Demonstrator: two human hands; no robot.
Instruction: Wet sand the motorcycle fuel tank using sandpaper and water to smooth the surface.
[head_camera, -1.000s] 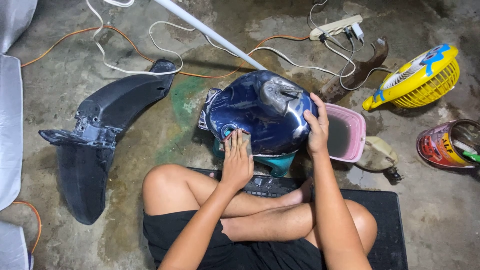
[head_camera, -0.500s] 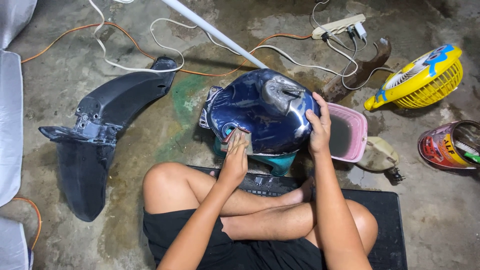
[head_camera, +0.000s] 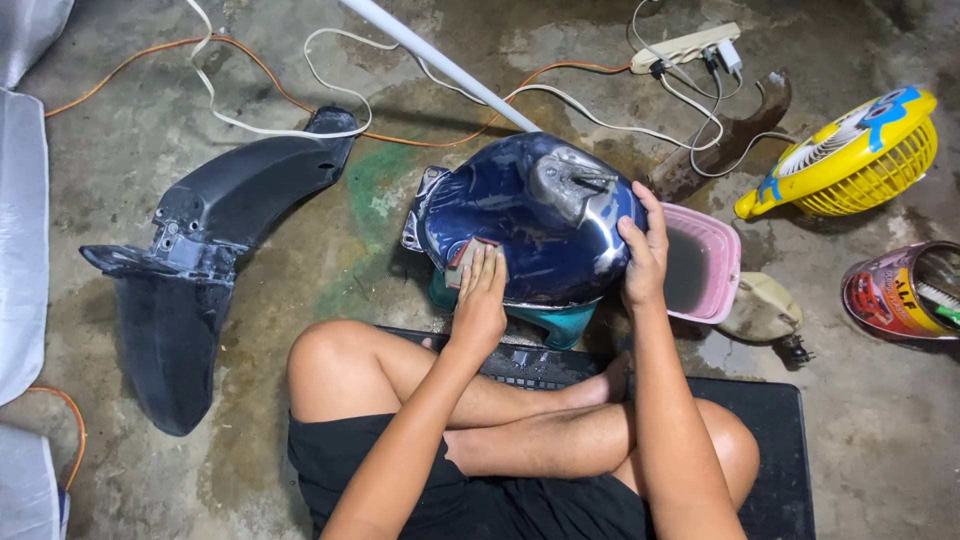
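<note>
Sanding is in hand on a dark blue fuel tank, which sits on a teal stool on the concrete floor, just in front of the person's crossed legs. The left hand lies flat on the near-left flank of the tank, its fingers stretched out and pressing a small sanding block against the paint rather than curling round it. The right hand is spread open over the tank's right edge, fingers wrapped loosely round the rim to steady it; it holds nothing else.

Judging by the surface, the work is only partly done. Pale, dull scuffed patches show near the filler cap and along the right side, while much of the top and left face keeps a glossy shine. The lower edge, hidden under the hands, cannot be judged.

A pink tub of murky water stands touching the tank's right side, which suggests wet sanding. A black fender lies well apart to the left, untouched. White cords, a yellow fan and a paint can lie around.
</note>
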